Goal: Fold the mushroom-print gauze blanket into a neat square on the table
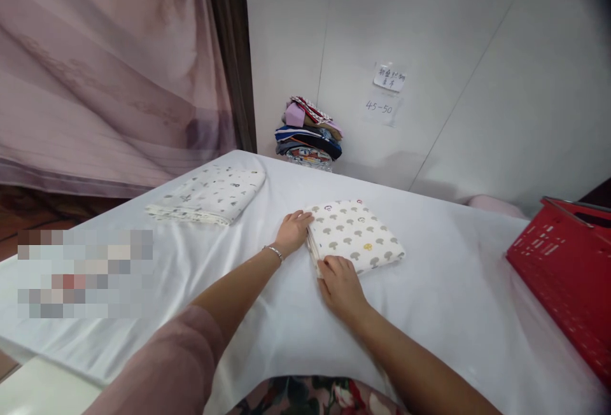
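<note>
A folded white cloth (360,233) printed with grey mushrooms and a few yellow and red ones lies flat in the middle of the table. My left hand (292,232), with a bracelet at the wrist, holds its left corner, fingers over the layered edge. At the near corner, my right hand (341,284) grips the same cloth with curled fingers on top; its thumb is partly hidden at the edge. To the left of my hands rests a second folded white cloth (210,195) with small dark prints, touched by neither hand.
A white sheet (439,313) with wrinkles covers the table. The red plastic basket (568,275) stands at the right edge. Against the wall is a pile of folded fabrics (309,135). Pink curtains (109,71) hang at left, and a pixelated patch hides part of the table's left side.
</note>
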A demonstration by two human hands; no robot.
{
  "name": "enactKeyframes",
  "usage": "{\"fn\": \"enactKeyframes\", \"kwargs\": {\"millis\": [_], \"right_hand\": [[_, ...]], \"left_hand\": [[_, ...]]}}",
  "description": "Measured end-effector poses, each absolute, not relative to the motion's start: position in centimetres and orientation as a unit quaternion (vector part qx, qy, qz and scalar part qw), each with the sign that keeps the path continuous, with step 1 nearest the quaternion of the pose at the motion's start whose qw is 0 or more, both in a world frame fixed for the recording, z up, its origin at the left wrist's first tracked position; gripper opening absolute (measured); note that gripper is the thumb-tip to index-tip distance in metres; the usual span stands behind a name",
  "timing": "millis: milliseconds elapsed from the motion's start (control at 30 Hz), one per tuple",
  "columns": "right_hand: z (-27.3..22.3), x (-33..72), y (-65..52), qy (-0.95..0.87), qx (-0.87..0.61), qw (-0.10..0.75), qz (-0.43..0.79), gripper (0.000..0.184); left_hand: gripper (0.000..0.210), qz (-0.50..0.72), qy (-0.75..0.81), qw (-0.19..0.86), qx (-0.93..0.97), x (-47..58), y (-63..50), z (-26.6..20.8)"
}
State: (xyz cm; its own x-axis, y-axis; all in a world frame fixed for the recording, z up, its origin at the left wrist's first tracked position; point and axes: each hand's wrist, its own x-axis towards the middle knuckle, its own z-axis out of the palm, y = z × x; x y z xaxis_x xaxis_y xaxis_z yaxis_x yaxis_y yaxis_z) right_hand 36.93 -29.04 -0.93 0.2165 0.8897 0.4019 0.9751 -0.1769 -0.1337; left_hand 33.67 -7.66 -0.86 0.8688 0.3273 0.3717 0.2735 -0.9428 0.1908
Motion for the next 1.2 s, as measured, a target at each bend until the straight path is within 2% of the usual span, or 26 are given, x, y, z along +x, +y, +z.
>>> {"fn": "enactKeyframes", "kwargs": {"millis": [133,333,667,800,900,1100,1200], "right_hand": [[-1.5,37.1,-29.3,-0.623,-0.747,0.199,-0.121,0.036],[-2.2,37.1,-29.4,-0.639,-0.741,0.169,-0.12,0.044],[-3.8,36.3,-29.2,-0.635,-0.751,0.117,-0.138,0.043],[-2.2,36.4,-29.6,-0.645,-0.746,0.145,-0.085,0.044],[-0.1,37.5,-30.7,-0.645,-0.74,0.186,-0.039,0.044],[0.7,43.3,-34.0,-0.492,-0.81,0.272,-0.165,0.042],[-0.9,46.0,-34.9,-0.389,-0.867,0.283,-0.129,0.049]], "left_hand": [[0.042,0.208,0.194,0.069,0.956,34.2,-7.1,-1.4],[0.039,0.204,0.203,0.081,0.954,34.5,-6.8,-1.8],[0.043,0.174,0.247,0.151,0.941,34.8,-6.6,-1.6],[0.044,0.134,0.28,0.242,0.919,34.9,-6.1,-0.8],[0.039,0.118,0.295,0.266,0.91,35.4,-5.3,0.0],[0.048,0.17,0.299,0.279,0.897,37.1,-5.1,0.3],[0.051,0.158,0.313,0.289,0.891,37.8,-5.3,0.1]]}}
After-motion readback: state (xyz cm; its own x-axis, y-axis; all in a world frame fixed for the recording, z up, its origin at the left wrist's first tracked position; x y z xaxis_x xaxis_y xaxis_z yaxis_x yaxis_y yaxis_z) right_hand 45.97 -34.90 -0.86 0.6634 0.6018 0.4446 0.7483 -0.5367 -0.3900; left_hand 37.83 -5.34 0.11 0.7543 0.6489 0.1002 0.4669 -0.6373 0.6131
